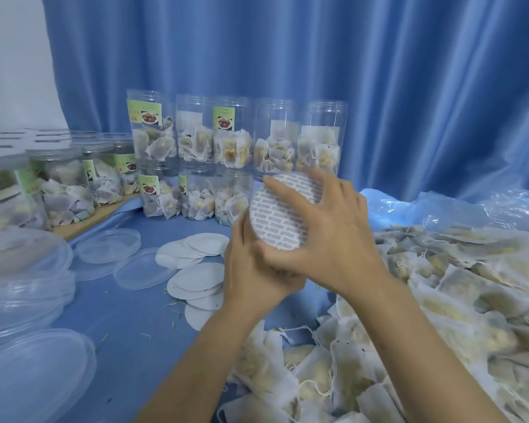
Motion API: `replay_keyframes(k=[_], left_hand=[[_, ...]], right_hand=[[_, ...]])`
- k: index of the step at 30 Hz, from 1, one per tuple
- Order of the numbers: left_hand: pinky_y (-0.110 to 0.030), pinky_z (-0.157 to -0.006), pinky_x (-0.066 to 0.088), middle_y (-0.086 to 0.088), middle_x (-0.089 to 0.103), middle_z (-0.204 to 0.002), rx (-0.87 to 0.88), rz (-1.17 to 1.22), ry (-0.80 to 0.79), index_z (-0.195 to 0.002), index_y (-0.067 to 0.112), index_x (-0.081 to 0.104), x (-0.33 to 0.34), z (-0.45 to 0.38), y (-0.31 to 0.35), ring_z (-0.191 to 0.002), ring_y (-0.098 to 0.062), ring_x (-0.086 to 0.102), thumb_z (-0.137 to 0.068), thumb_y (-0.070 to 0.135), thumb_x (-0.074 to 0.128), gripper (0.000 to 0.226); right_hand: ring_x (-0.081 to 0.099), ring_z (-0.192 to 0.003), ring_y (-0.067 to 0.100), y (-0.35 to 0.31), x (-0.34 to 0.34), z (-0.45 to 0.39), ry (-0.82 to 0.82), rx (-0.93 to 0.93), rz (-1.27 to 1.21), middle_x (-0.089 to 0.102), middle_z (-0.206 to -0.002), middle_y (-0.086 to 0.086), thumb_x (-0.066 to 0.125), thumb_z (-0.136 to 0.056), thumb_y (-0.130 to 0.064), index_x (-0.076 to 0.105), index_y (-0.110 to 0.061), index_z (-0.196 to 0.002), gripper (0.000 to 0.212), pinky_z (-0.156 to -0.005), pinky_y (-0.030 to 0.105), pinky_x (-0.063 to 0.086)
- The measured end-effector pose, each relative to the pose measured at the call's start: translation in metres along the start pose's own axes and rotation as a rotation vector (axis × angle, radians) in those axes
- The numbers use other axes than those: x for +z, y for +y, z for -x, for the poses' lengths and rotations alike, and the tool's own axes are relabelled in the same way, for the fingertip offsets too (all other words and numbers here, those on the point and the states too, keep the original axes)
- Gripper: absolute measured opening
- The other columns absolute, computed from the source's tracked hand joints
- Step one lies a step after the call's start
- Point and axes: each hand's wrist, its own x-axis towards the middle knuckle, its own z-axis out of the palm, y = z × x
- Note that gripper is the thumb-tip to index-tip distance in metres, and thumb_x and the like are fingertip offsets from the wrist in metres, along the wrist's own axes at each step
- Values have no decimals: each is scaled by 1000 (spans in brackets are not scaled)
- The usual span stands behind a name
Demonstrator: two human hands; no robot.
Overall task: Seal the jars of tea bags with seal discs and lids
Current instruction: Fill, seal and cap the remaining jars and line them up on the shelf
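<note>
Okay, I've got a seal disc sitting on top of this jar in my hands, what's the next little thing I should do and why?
Probably press the seal disc flat around its edge, then take a clear lid from the table. The right hand has fingers spread over the disc, the left hand holds the jar beneath, mostly hidden, and no lid is on it yet.

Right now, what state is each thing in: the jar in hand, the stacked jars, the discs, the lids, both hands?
Held clear plastic jar: mostly hidden, printed white seal disc on its mouth.
Left hand: grips the jar.
Right hand: fingers spread over the disc.
Stacked clear jars: top row unlidded.
Loose white discs: flat, overlapping.
Clear plastic lids: loose on the cloth.
</note>
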Motion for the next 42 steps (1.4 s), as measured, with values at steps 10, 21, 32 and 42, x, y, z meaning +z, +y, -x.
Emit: replay_keyframes(k=[10, 21, 32, 42], left_hand=[[-25, -94, 42, 29, 40, -117, 13, -76, -102, -134, 31, 31, -11, 3, -9, -115, -5, 44, -44, 24, 90, 108], [-45, -99, 40, -2, 44, -133, -2, -183, 43, -138, 12, 32, 4, 12, -5, -125, -22, 41, -46, 29, 87, 108], [-20, -87, 47, 36, 54, -111, -173, 71, -244, -116, 63, 32, -26, 3, -4, -108, 9, 53, -30, 55, 84, 100], [-49, -95, 37, -11, 56, -126, 115, -669, 159, -127, 5, 51, 15, 22, 10, -115, -32, 53, -37, 71, 76, 115]], right_hand=[[35, -122, 0, 34, 8, 3, -316, 233, -536, 38, -128, -18, 65, -62, -72, 35, -62, -129, 74, -95, 16, 30], [50, -117, 23, 9, 23, 0, -221, 423, -319, 40, -127, -2, 42, -58, -82, 27, -62, -128, 74, -85, 34, 38], [29, -128, 6, 41, 1, 5, -353, 215, -554, 44, -128, -12, 71, -66, -55, 39, -59, -128, 70, -101, 25, 28], [49, -102, 21, 39, 14, -2, -361, 668, -507, 48, -106, -11, 40, -75, -74, 41, -37, -126, 64, -94, 41, 45]])
